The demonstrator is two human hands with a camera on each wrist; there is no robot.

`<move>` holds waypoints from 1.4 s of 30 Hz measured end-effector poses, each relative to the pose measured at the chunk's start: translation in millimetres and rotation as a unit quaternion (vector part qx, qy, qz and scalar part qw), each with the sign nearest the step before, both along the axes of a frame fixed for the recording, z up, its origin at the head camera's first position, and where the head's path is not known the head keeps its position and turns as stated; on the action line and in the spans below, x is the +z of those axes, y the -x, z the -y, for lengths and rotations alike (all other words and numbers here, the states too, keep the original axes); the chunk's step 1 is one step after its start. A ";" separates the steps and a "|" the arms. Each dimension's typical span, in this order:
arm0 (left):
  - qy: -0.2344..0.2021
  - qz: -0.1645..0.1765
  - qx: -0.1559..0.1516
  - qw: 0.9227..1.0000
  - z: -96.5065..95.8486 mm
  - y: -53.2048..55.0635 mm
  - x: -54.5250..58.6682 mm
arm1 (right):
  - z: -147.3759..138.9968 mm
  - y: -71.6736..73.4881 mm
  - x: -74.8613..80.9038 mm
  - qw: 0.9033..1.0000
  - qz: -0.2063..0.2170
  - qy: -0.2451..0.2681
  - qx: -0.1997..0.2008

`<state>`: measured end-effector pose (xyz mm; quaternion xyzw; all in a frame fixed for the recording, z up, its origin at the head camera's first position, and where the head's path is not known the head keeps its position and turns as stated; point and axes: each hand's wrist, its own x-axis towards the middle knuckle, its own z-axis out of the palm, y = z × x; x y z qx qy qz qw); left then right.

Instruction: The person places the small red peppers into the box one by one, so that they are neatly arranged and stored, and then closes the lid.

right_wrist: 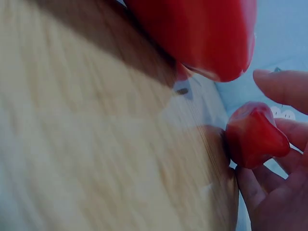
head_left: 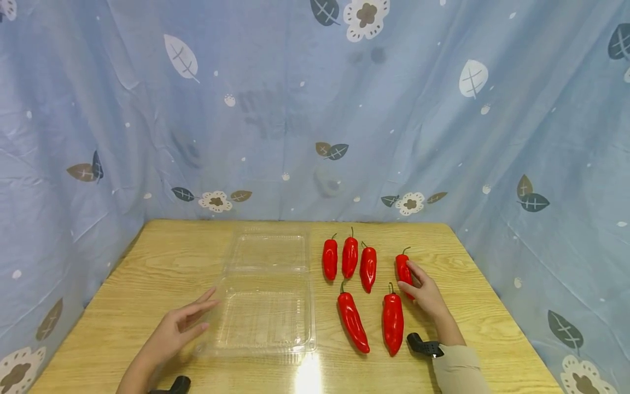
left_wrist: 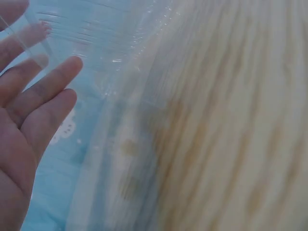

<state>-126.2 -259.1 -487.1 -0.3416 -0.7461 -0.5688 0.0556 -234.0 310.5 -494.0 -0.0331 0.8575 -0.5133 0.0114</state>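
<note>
My right hand [head_left: 424, 291] is around a red pepper [head_left: 402, 269] at the right end of the group. In the right wrist view, that pepper [right_wrist: 255, 137] lies against the fingers, while the thumb [right_wrist: 284, 89] stands a little away from it. A larger red pepper [right_wrist: 202, 36] looms close above. My left hand [head_left: 172, 331] hovers by the left side of a clear plastic clamshell box [head_left: 313, 306], fingers spread and fairly straight. From the left wrist, its fingers [left_wrist: 50, 86] overlap the transparent plastic [left_wrist: 96, 29] and grip nothing.
Three red peppers stand in a back row, among them a middle one [head_left: 350, 256]. Nearer lie a long slanted pepper [head_left: 353, 323] and a thick one [head_left: 392, 323]. Everything sits on a wooden table [head_left: 147, 262], with a blue patterned curtain [head_left: 275, 109] around its back and sides.
</note>
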 end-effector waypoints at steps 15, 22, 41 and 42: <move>0.018 0.018 0.035 0.999 2.9 2.0 -8.2 | 10.2 3.1 2.5 0.990 -0.005 -0.120 -0.069; 0.017 0.018 0.042 0.999 2.5 1.4 -9.2 | 10.2 3.9 5.2 0.989 0.001 -0.110 -0.100; 0.021 0.022 0.050 0.998 1.0 4.9 -3.9 | 5.0 -7.8 13.6 0.982 0.045 0.083 -0.162; 0.020 0.025 0.052 0.998 1.0 3.0 -5.0 | 5.2 -9.5 14.3 0.981 0.052 0.093 -0.163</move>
